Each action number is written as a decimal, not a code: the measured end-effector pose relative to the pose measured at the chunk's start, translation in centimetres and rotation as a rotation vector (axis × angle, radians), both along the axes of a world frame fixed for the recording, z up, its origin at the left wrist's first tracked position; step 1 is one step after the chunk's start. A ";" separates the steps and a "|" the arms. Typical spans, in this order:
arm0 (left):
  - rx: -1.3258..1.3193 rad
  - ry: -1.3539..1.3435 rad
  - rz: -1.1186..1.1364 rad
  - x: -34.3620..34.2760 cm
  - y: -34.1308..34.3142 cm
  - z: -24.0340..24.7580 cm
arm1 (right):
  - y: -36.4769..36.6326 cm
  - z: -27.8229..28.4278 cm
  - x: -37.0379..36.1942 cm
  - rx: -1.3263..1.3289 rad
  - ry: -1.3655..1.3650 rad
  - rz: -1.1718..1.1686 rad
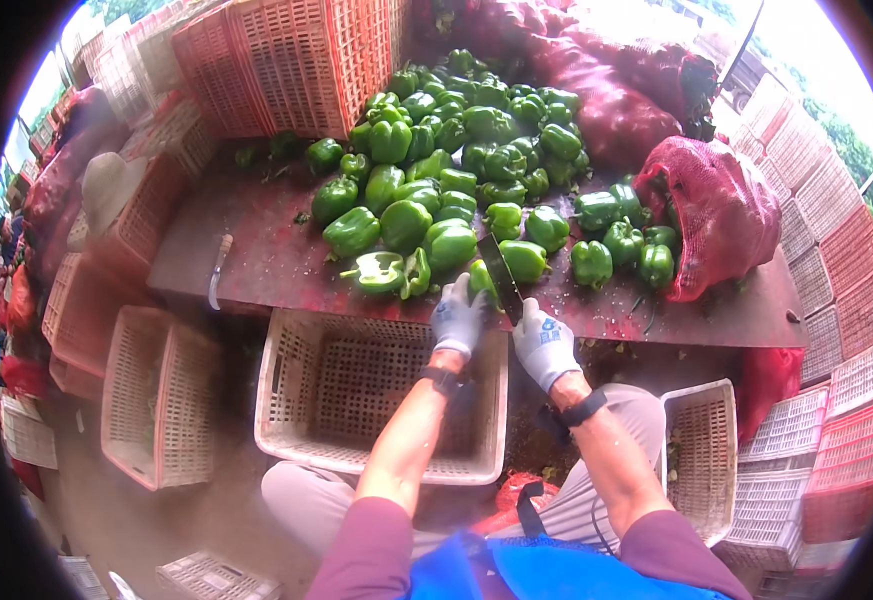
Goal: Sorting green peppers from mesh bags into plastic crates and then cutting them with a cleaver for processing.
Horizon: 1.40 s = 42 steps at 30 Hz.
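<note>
My right hand (pixel 545 342), in a pale work glove, grips a knife. Its broad dark blade (pixel 499 274) points up and away over the near part of the table. My left hand (pixel 458 318), gloved too, has its fingers round a green bell pepper (pixel 480 279) just left of the blade. Beyond both hands lies a big heap of whole green bell peppers (pixel 446 190). A cut pepper half (pixel 376 271), pale inside, rests at the heap's near left edge.
Below the table edge stands a pale plastic crate (pixel 381 465). A second knife (pixel 220 270) lies on the table's left. Red mesh sacks (pixel 721 215) sit at right, one spilling peppers. Stacked crates (pixel 276 65) stand at the back left; another crate (pixel 701 460) is by my right knee.
</note>
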<state>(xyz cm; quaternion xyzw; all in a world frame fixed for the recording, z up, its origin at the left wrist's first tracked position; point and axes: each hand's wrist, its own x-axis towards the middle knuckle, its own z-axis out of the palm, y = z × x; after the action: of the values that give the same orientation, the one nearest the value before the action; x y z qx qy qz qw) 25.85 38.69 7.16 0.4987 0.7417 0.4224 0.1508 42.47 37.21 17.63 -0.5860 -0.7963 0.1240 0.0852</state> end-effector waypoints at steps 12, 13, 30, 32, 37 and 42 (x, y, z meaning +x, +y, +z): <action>-0.118 -0.131 0.026 1.8 2.8 1.6 | 3.5 -2.2 0.0 -0.242 -0.048 -0.041; -0.124 -0.133 0.015 2.2 3.1 1.4 | 4.6 -2.5 0.3 -0.266 -0.068 -0.017; -0.021 -0.244 0.065 3.1 3.6 -1.4 | 14.0 2.1 7.9 0.184 -0.243 0.431; -0.031 -0.226 0.071 3.6 3.4 -1.3 | 15.1 1.1 7.8 0.076 -0.312 0.414; -0.093 -0.222 0.119 2.9 4.2 -0.9 | 16.3 -2.4 6.2 -0.017 -0.368 0.379; -0.129 -0.313 0.180 4.5 4.8 -1.4 | 15.6 -3.6 8.0 -0.045 -0.286 0.307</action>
<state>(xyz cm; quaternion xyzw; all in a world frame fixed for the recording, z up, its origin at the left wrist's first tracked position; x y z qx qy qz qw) 30.39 43.51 5.77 0.3479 0.7763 0.4581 0.2578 50.51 52.85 14.00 -0.4710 -0.8773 0.0688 -0.0617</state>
